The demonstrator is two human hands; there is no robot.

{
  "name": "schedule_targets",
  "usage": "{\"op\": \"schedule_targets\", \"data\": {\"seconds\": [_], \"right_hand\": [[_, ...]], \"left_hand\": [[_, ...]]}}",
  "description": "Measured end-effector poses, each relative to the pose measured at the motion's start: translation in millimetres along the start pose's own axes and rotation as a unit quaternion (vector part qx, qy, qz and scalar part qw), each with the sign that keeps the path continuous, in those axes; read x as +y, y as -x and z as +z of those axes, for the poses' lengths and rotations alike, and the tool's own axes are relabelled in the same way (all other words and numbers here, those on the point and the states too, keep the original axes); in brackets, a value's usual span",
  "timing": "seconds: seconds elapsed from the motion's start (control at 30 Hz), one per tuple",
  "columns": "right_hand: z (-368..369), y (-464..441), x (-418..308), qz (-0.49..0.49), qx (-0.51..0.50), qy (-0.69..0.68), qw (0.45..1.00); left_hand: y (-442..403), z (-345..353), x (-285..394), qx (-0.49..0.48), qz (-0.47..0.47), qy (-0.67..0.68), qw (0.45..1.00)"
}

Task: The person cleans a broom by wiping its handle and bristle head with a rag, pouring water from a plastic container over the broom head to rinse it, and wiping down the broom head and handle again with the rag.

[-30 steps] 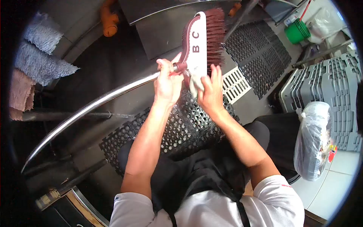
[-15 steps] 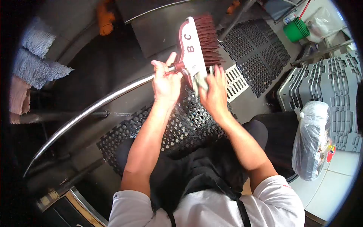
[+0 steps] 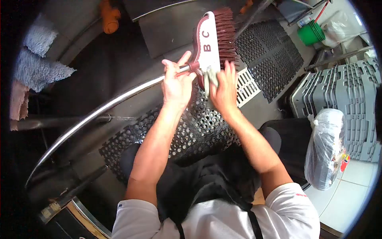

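A broom (image 3: 207, 44) with a white and dark red head, marked with the letters B and C, is raised in front of me. Its dark red bristles point right, and its shiny metal handle runs down to the lower left. My left hand (image 3: 177, 85) grips the handle just below the head, with some fingers extended. A pale grey-green cloth (image 3: 208, 77) lies against the lower end of the broom head. My right hand (image 3: 225, 87) presses this cloth there, its fingertips beside the bristles; motion blurs part of it.
Perforated black rubber mats (image 3: 270, 59) lie on the dark floor beside a white drain grate (image 3: 246, 87). Grey crates (image 3: 338, 95) and a plastic-wrapped bundle (image 3: 326, 147) stand at right. Green buckets (image 3: 311, 32) are farther back. Towels (image 3: 43, 69) hang at left.
The broom head has shifted slightly up and to the right with my left hand. My right hand has moved slightly along the lower end of the head with the cloth.
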State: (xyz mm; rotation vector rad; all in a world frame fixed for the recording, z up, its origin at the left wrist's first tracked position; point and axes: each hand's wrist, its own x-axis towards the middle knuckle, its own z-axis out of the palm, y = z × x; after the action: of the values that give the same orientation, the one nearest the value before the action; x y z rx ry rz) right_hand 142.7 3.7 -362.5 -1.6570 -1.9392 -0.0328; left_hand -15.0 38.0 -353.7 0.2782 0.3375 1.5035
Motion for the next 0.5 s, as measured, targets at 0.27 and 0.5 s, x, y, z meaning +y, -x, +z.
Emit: {"op": "schedule_targets", "data": {"seconds": [0.27, 0.5], "right_hand": [[-9, 37, 3, 0.093, 0.110, -0.179, 0.973], [-38, 26, 7, 0.138, 0.270, -0.234, 0.924]], "left_hand": [[-6, 16, 14, -0.021, 0.008, -0.018, 1.000], [-5, 12, 12, -0.004, -0.006, -0.024, 1.000]]}}
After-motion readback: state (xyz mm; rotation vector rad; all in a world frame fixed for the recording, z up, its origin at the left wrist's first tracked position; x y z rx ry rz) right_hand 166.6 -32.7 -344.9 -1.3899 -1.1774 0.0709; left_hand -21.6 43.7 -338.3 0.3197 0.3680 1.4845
